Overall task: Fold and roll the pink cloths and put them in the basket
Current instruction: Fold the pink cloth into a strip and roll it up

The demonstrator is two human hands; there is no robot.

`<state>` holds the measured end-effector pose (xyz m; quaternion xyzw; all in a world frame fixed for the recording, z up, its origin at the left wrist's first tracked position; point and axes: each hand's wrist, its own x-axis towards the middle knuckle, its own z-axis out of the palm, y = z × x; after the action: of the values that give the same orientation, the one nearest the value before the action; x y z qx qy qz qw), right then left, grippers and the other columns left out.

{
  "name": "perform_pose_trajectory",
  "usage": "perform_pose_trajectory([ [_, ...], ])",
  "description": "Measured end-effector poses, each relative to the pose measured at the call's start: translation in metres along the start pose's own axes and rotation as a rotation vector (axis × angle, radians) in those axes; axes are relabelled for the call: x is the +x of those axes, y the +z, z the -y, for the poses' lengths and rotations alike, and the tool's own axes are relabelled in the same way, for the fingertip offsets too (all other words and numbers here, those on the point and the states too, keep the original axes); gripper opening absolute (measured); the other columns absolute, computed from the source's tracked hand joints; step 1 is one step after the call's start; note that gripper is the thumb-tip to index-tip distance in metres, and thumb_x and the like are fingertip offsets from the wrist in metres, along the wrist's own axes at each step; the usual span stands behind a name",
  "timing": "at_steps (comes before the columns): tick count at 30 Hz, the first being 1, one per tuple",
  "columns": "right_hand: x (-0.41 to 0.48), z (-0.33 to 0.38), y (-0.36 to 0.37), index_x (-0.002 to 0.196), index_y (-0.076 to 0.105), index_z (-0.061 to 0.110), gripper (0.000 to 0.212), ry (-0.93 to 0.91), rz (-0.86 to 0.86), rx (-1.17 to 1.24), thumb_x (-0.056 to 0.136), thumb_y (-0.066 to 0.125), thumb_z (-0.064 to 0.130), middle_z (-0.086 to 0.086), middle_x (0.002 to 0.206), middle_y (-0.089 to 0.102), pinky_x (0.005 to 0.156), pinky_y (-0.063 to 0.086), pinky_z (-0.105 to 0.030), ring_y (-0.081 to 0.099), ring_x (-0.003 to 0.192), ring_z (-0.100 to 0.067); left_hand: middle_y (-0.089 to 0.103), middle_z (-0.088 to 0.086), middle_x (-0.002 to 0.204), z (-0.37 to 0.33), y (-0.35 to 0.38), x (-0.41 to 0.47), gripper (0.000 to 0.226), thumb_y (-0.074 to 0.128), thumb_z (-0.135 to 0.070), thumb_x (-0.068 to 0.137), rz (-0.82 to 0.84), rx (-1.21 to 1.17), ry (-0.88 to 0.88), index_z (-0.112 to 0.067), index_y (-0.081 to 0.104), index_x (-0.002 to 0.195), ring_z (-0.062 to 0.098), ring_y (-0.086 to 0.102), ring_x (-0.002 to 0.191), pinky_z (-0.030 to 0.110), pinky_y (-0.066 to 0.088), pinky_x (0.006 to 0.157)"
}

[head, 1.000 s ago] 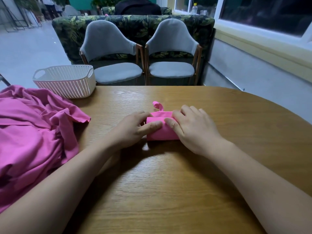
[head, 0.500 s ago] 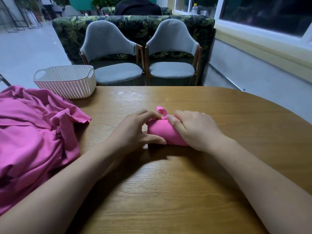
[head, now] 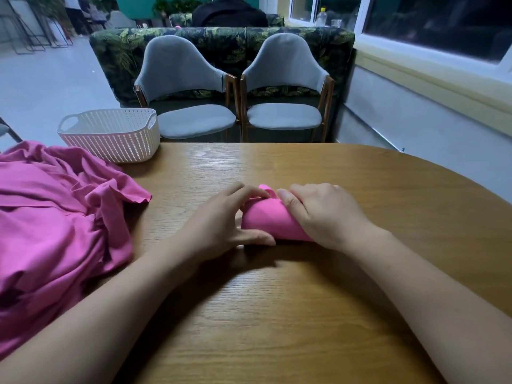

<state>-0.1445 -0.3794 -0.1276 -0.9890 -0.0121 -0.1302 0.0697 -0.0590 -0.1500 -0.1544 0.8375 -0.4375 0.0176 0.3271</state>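
two grey chairs [head: 235, 87], dark windows [head: 437, 23]

The counter [head: 304, 314] is wood-grain with a soft sheen. The rolled pink cloth [head: 266, 220] and the loose heap of pink cloths [head: 55, 223] look smooth, matt fabric. The basket [head: 110, 139] is perforated white plastic.

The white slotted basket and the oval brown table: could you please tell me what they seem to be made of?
White slotted basket: probably moulded plastic, matte; regular rows of slots, moulded handles. Oval brown table: wood or wood-look veneer; visible grain, slight sheen.
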Motion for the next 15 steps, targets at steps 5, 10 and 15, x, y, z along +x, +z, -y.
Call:
perform_pose_trajectory([
  [5, -0.004, -0.005, -0.006, 0.088, 0.056, 0.032, 0.054, 0.026, 0.094, 0.097, 0.106, 0.019, 0.067, 0.004, 0.081, 0.062, 0.077, 0.051, -0.043, 0.061, 0.080, -0.025, 0.068, -0.016, 0.111, -0.005, 0.000, 0.001, 0.075, 0.096, -0.061, 0.061, 0.042, -0.124, -0.063, -0.042, 0.059, 0.123, 0.005, 0.068, 0.093, 0.030, 0.055, 0.075],
  [10, -0.011, 0.000, -0.006, 0.123, 0.060, 0.032, 0.053, -0.128, -0.001, 0.041, 0.105, 0.027, 0.069, 0.010, 0.106, 0.054, 0.085, 0.045, -0.038, 0.050, 0.096, -0.014, 0.078, 0.002, 0.083, -0.013, -0.004, 0.004, 0.063, 0.097, -0.042, 0.069, 0.137, -0.407, -0.240, -0.044, 0.063, 0.122, 0.034, 0.075, 0.063, 0.047, 0.062, 0.059],
  [15, -0.019, 0.004, -0.014, 0.143, 0.050, 0.035, 0.061, -0.161, 0.019, -0.001, 0.098, 0.041, 0.075, 0.010, 0.119, 0.052, 0.093, 0.043, -0.035, 0.043, 0.102, -0.010, 0.076, -0.015, 0.105, -0.003, -0.002, 0.007, 0.064, 0.090, -0.062, 0.069, 0.115, -0.345, -0.241, -0.043, 0.065, 0.125, 0.006, 0.074, 0.092, 0.030, 0.059, 0.081],
])
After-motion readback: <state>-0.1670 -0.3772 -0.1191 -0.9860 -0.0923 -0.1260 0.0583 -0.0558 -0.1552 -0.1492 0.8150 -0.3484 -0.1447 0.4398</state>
